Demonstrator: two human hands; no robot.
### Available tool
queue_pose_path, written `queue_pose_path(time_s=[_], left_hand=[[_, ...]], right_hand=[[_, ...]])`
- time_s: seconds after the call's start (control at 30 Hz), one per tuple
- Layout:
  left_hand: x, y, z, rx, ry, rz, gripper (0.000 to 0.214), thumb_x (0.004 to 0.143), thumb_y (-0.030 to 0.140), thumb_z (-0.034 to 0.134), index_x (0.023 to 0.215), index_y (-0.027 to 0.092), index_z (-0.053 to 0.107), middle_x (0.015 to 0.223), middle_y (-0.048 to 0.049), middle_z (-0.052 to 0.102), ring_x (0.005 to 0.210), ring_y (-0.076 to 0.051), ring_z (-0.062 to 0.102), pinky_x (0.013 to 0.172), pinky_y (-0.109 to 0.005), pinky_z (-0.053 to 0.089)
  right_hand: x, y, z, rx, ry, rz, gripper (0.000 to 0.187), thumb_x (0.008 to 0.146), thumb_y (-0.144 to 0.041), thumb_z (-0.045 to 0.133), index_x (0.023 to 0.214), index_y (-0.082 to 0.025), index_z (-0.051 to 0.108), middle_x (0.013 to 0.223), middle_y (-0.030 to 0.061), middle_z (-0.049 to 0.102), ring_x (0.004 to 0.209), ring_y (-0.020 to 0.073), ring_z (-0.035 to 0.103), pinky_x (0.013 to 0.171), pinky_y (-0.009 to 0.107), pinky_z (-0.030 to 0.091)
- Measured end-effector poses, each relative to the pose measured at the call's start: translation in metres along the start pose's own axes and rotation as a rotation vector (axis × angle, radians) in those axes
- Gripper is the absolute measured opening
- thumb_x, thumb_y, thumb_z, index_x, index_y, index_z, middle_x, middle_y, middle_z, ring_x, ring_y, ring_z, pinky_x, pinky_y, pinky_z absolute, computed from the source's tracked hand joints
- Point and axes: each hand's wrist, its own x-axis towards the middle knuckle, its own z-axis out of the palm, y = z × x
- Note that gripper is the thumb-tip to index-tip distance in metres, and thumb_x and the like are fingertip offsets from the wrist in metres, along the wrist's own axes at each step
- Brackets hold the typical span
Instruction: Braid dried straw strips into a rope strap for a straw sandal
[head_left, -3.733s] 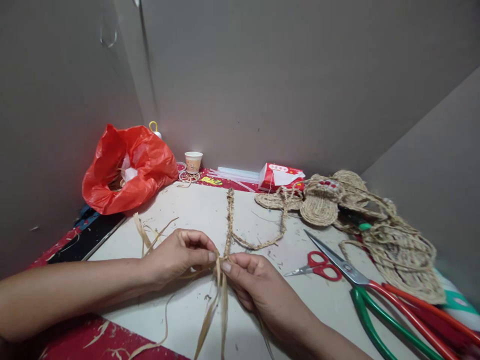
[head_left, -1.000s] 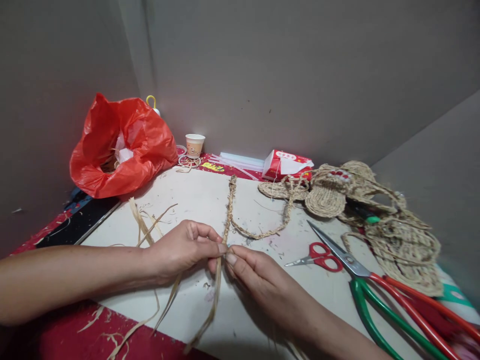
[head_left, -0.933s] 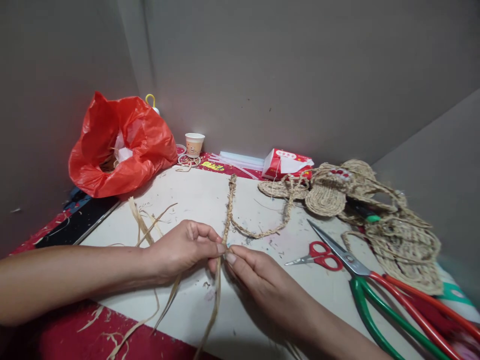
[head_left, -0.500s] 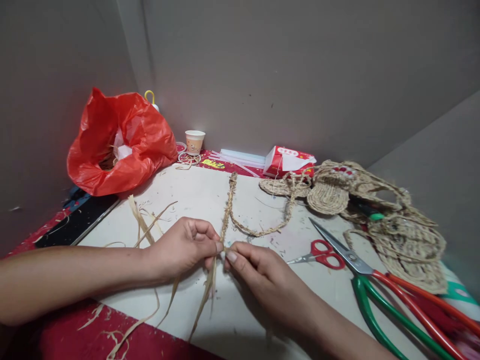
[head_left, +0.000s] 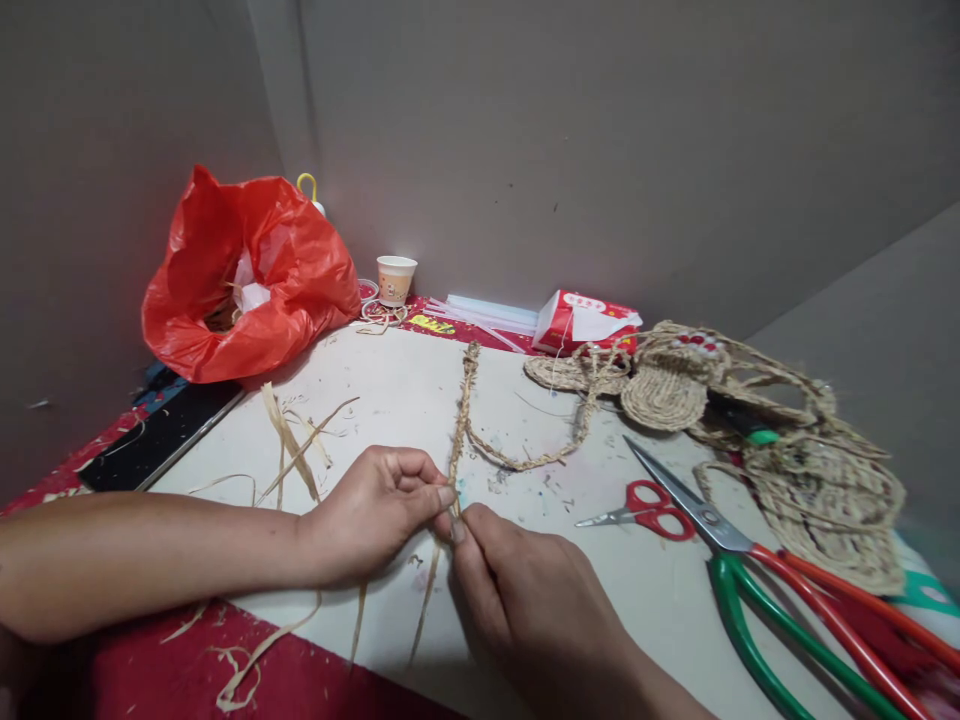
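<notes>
Between my hands runs a braided straw cord [head_left: 460,430], its far part lying away from me on the white board and looping to the right. My left hand [head_left: 386,510] pinches the cord's near end between thumb and fingers. Just right of it, my right hand [head_left: 510,565] is closed with its thumb pressed on the strands at that same end. A loose straw strand [head_left: 426,605] hangs below my fingers. More flat straw strips [head_left: 292,440] lie left of my left hand. How the strands cross inside my fingertips is hidden.
Small red-handled scissors [head_left: 649,508] and large shears [head_left: 720,530] lie on the right, beside woven straw pieces [head_left: 825,490]. A red plastic bag [head_left: 255,280], a paper cup [head_left: 395,280] and a tissue pack [head_left: 585,322] stand at the back. A black phone-like slab [head_left: 161,440] lies left.
My right hand has turned and drawn nearer, its thumb now pointing up along the strands. The hanging strands have shifted. The whole view has moved slightly.
</notes>
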Motion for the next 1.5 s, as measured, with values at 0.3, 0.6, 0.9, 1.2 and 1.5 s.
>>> queue_pose_path(time_s=[0.3, 0.6, 0.9, 1.2, 1.5], left_hand=[[-0.001, 0.009, 0.007, -0.062, 0.045, -0.084, 0.027, 0.068, 0.035, 0.071, 0.067, 0.012, 0.058, 0.053, 0.0028, 0.053, 0.048, -0.005, 0.042, 0.049, -0.02, 0.028], [0.0, 0.012, 0.023, -0.284, 0.112, -0.202, 0.024, 0.065, 0.028, 0.073, 0.069, 0.014, 0.054, 0.056, 0.0006, 0.058, 0.047, -0.007, 0.05, 0.049, -0.02, 0.034], [-0.003, 0.029, -0.004, -0.115, 0.052, -0.207, 0.015, 0.071, 0.025, 0.066, 0.072, 0.014, 0.055, 0.052, 0.0038, 0.056, 0.031, -0.001, 0.027, 0.034, -0.02, 0.012], [0.002, 0.012, -0.007, -0.173, -0.054, -0.224, 0.019, 0.071, 0.027, 0.067, 0.073, 0.013, 0.054, 0.052, 0.0024, 0.056, 0.032, -0.001, 0.031, 0.035, -0.019, 0.013], [0.001, -0.001, 0.003, -0.198, -0.066, -0.062, 0.023, 0.073, 0.03, 0.068, 0.079, 0.012, 0.057, 0.059, -0.0009, 0.06, 0.06, -0.011, 0.057, 0.064, -0.025, 0.041]], right_hand=[[-0.004, -0.002, 0.01, -0.182, 0.056, -0.099, 0.015, 0.084, -0.015, 0.042, 0.076, -0.019, 0.054, 0.054, 0.0038, 0.064, 0.041, 0.0164, 0.055, 0.044, 0.031, 0.02], [-0.008, 0.0, 0.022, -0.295, 0.136, -0.229, 0.018, 0.083, -0.011, 0.041, 0.08, -0.015, 0.059, 0.057, 0.0082, 0.062, 0.045, 0.0175, 0.052, 0.044, 0.031, 0.022], [-0.008, -0.002, -0.033, 0.44, -0.101, 0.031, 0.041, 0.089, -0.04, 0.046, 0.053, -0.02, 0.051, 0.045, 0.0001, 0.051, 0.041, 0.0112, 0.042, 0.041, 0.025, 0.028], [0.019, 0.01, 0.001, 1.226, -0.261, 0.382, 0.036, 0.09, -0.048, 0.043, 0.082, -0.017, 0.058, 0.065, 0.0013, 0.057, 0.059, 0.0117, 0.054, 0.061, 0.024, 0.045], [0.021, 0.019, -0.006, 1.367, -0.476, 0.439, 0.037, 0.088, -0.048, 0.049, 0.073, -0.015, 0.054, 0.05, -0.0077, 0.03, 0.043, 0.0048, 0.017, 0.038, 0.02, 0.012]])
